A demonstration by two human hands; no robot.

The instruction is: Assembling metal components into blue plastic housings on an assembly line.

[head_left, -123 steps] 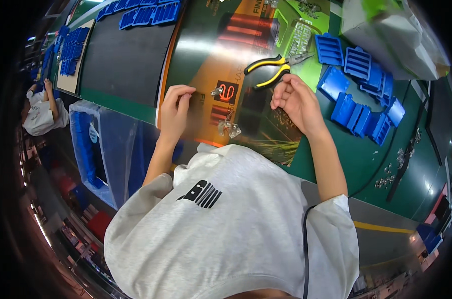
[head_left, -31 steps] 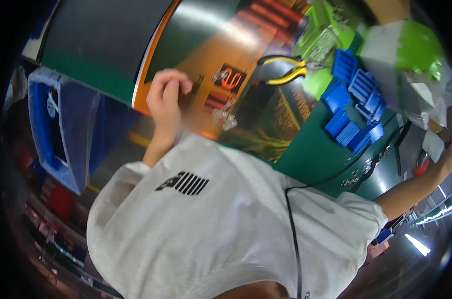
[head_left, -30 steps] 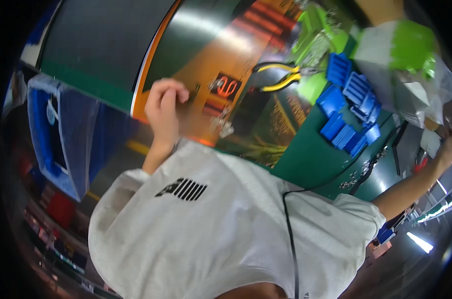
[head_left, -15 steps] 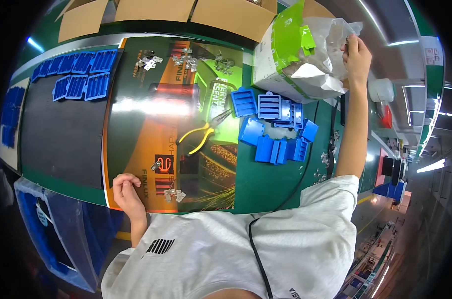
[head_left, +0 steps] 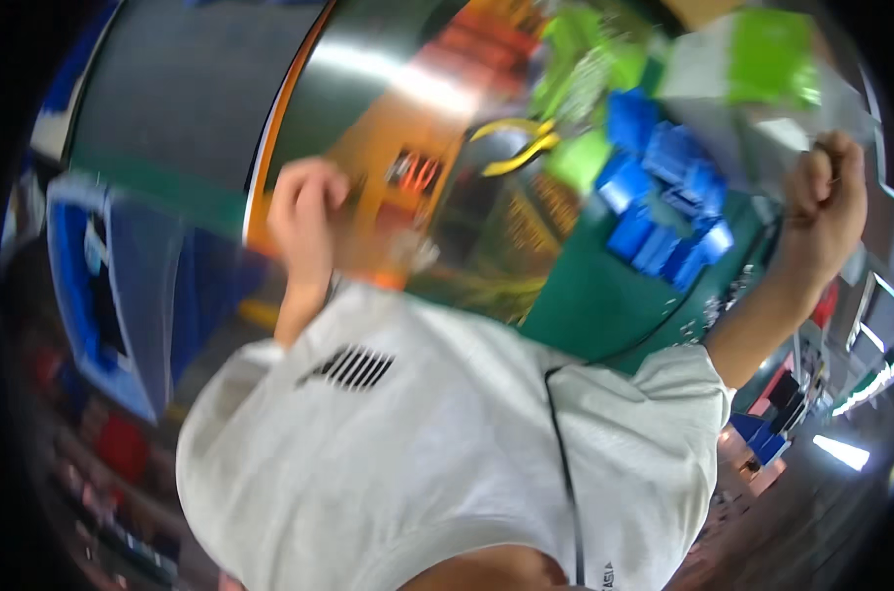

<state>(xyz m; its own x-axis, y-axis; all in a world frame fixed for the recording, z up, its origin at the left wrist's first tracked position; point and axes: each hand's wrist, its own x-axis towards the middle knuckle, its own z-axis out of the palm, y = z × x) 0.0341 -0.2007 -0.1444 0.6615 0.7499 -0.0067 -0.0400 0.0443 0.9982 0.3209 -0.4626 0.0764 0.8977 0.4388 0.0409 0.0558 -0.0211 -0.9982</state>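
Note:
My right hand (head_left: 826, 202) is raised at the far right, beside a white and green carton (head_left: 698, 64). Its fingers are pinched together around something small and dark that I cannot make out. My left hand (head_left: 305, 222) hovers over the left edge of a glossy printed mat (head_left: 368, 108), fingers loosely curled in, blurred, nothing visible in them. On the mat lie long-nose pliers with yellow handles (head_left: 528, 156), their jaws smeared by motion. A blurred small cluster of metal pieces (head_left: 424, 254) lies nearer to me. Several blue slotted plastic holders (head_left: 654, 246) are grouped right of the pliers.
A dark grey mat (head_left: 191, 94) covers the table's left part. Below it stands a blue plastic-wrapped bin (head_left: 141, 295). A black cable (head_left: 654, 343) crosses the green tabletop (head_left: 585, 320) to my shirt. Small metal bits (head_left: 730, 295) are scattered near the table's right side.
The whole view has swung, shifting the table up and rightward in the picture. My right hand has come away from the carton's plastic bag, closer to me, still pinched. The left stays curled.

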